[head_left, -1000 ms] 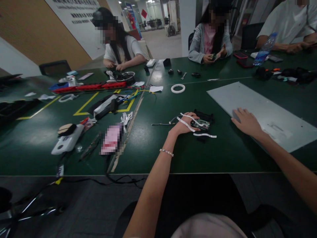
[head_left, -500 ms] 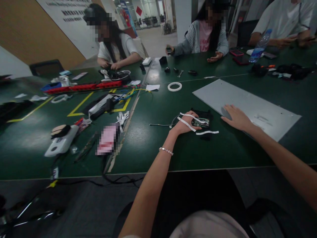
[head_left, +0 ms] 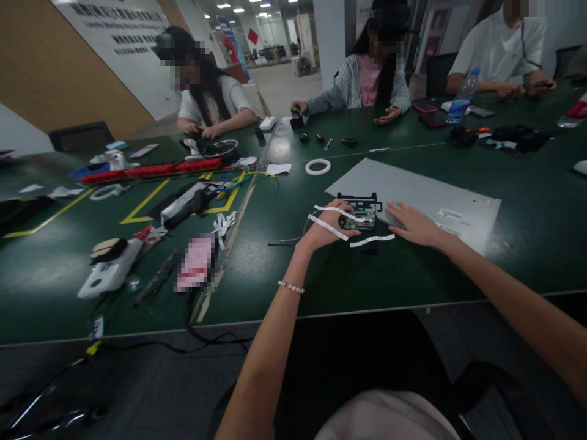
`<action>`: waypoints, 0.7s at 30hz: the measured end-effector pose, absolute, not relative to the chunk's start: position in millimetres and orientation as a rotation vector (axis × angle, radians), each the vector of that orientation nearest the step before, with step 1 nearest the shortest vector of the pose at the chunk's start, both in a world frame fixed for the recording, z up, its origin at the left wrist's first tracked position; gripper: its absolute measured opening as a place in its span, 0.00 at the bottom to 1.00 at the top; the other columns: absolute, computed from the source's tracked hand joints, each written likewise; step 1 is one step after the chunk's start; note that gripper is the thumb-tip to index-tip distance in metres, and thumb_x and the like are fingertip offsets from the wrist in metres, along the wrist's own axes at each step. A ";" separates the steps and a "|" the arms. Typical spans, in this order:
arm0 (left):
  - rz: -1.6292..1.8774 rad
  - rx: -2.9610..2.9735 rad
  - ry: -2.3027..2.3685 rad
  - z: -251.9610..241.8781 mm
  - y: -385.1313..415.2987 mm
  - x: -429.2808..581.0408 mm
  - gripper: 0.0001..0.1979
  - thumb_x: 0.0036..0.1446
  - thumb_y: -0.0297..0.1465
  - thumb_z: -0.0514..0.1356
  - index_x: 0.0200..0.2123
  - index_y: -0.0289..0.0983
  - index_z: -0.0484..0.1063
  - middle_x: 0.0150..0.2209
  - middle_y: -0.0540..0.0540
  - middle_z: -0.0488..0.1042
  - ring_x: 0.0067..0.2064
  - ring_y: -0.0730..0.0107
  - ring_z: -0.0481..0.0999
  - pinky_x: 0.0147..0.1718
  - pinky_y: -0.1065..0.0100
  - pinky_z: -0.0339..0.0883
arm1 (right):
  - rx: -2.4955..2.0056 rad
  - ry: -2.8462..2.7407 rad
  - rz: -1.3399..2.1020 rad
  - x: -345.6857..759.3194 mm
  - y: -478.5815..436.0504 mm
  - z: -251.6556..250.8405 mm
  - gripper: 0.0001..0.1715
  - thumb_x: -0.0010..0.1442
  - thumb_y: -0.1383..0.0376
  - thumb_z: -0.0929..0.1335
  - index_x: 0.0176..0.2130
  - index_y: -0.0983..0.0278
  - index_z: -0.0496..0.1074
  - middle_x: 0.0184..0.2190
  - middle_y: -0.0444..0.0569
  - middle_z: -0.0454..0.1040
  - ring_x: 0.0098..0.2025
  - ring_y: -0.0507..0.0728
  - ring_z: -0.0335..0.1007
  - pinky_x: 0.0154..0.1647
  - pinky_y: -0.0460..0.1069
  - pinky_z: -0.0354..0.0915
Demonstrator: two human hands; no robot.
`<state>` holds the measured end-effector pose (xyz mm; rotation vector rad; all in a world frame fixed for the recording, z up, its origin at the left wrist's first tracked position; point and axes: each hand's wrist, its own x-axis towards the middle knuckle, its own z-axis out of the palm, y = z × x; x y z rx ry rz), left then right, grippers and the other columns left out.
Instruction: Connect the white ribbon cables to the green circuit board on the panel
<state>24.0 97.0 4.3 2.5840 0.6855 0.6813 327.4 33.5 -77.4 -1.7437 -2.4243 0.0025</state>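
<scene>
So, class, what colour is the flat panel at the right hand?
The flat panel is pale grey; head view shows it.

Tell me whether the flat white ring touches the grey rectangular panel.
Apart: the head view shows green tabletop between the ring and the panel.

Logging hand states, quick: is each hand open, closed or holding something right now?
Left hand: holding the left end of the circuit board.
Right hand: open, palm down, at the near edge of the grey panel.
</scene>
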 end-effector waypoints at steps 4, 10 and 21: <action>0.633 2.638 0.702 19.2 92.2 20.8 0.25 0.46 0.39 0.68 0.46 0.38 0.66 0.50 0.42 0.65 0.53 0.58 0.68 0.52 0.54 0.65 | -1.588 -2.471 0.104 311.5 26.1 -69.5 0.41 0.65 0.46 0.55 0.68 0.65 0.50 0.67 0.51 0.44 0.68 0.65 0.40 0.66 0.64 0.47; 0.653 2.668 0.756 29.2 87.6 7.9 0.25 0.47 0.38 0.68 0.46 0.38 0.66 0.50 0.43 0.66 0.53 0.59 0.68 0.53 0.57 0.64 | -1.415 -2.536 0.224 294.6 9.9 -56.4 0.39 0.65 0.47 0.58 0.68 0.62 0.51 0.67 0.49 0.45 0.68 0.63 0.40 0.67 0.62 0.46; 0.655 2.611 0.807 5.4 81.3 17.1 0.26 0.46 0.40 0.68 0.47 0.38 0.67 0.49 0.43 0.67 0.50 0.60 0.71 0.51 0.59 0.66 | -1.219 -2.367 0.468 285.8 -24.4 -50.3 0.25 0.63 0.60 0.60 0.57 0.57 0.69 0.57 0.44 0.66 0.58 0.60 0.63 0.59 0.59 0.60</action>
